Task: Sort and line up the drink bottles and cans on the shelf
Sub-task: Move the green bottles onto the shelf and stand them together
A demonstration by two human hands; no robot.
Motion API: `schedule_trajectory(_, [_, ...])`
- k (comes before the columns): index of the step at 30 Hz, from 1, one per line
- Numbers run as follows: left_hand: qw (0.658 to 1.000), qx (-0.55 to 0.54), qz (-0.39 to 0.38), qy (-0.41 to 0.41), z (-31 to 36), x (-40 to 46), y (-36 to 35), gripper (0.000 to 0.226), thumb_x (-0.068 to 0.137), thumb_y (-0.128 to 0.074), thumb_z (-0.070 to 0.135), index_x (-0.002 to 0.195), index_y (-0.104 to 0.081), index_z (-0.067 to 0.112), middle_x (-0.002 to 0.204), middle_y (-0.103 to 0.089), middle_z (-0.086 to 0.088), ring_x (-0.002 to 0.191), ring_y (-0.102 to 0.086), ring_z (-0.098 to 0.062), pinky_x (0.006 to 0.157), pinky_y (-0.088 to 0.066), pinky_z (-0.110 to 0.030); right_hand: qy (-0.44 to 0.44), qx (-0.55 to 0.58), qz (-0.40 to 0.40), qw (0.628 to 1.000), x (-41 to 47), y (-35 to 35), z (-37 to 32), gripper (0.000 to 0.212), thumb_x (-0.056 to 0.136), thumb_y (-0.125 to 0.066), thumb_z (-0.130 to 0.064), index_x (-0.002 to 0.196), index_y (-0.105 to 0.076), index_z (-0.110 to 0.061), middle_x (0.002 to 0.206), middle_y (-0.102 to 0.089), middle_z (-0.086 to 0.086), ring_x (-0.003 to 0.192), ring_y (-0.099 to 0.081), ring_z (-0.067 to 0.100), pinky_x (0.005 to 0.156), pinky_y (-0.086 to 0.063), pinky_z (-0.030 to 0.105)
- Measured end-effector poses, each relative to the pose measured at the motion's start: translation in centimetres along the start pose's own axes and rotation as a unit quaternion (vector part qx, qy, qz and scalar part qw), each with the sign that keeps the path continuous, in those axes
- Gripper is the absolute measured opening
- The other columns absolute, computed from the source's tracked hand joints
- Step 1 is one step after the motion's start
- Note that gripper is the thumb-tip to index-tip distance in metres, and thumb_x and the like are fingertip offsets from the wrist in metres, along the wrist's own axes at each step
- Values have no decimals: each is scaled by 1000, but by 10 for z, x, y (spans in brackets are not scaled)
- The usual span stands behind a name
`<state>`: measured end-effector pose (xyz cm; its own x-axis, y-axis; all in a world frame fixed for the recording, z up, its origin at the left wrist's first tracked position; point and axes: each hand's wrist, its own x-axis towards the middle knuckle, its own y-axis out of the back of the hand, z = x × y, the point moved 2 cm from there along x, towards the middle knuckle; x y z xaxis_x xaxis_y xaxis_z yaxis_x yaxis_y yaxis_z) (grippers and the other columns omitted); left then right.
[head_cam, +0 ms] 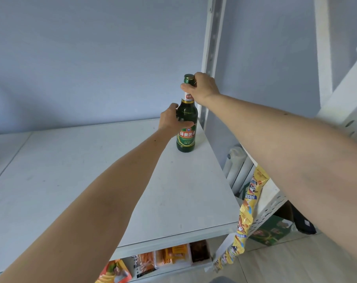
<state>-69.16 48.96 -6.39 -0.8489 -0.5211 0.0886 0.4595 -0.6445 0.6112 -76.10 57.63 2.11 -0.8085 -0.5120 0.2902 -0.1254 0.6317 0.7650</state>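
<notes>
Pale blue wall (91, 58), white radiator (236, 166), light tiled floor (296, 260).

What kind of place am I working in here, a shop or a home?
Probably a small shop or stockroom: white metal shelving, packaged snacks on the lower shelf, a hanging strip of yellow snack packets, and a green glass beer bottle held by both hands.

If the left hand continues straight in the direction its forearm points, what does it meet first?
The left hand already holds the green beer bottle, so the bottle comes first. Beyond it probably stands the white shelf upright, then the wall, though depth is unclear.
</notes>
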Motion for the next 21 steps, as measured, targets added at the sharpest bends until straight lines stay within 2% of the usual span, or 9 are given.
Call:
schedule_trajectory(5, [1000,4,-16,8,-7,5,3,63,75,-79,26,128,-47,14,122,-60,-4,113,-57,-23,87,-49,-35,7,12,-6,1000,-2,-4,-2,43,93,-55,-42,120,-53,-8,112,-60,7,96,-53,20,75,-37,27])
schedule_trajectory(11, [1000,14,-26,2,-10,5,0,65,76,-78,29,130,-45,16,124,-59,-5,112,-57,-24,86,-51,-37,-19,27,-17,999,-7,-1,-1,41,94,-53,-41,119,-52,-9,106,-58,5,91,-50,18,74,-38,27])
schedule_trajectory(17, [999,38,-15,8,-11,1,2,62,76,-77,34,125,-46,13,118,-60,-5,107,-58,-24,84,-55,-39,-50,46,-51,996,-13,4,-8,43,89,-59,-36,120,-48,-7,103,-52,4,95,-51,20,75,-39,27])
schedule_trajectory(21, [999,50,-2,-3,-15,-5,10,71,76,-76,36,133,-41,11,130,-54,-5,116,-54,-24,90,-52,-43,-61,34,-34,997,-19,6,-13,52,89,-61,-34,129,-38,-9,110,-52,4,97,-52,19,76,-41,27])
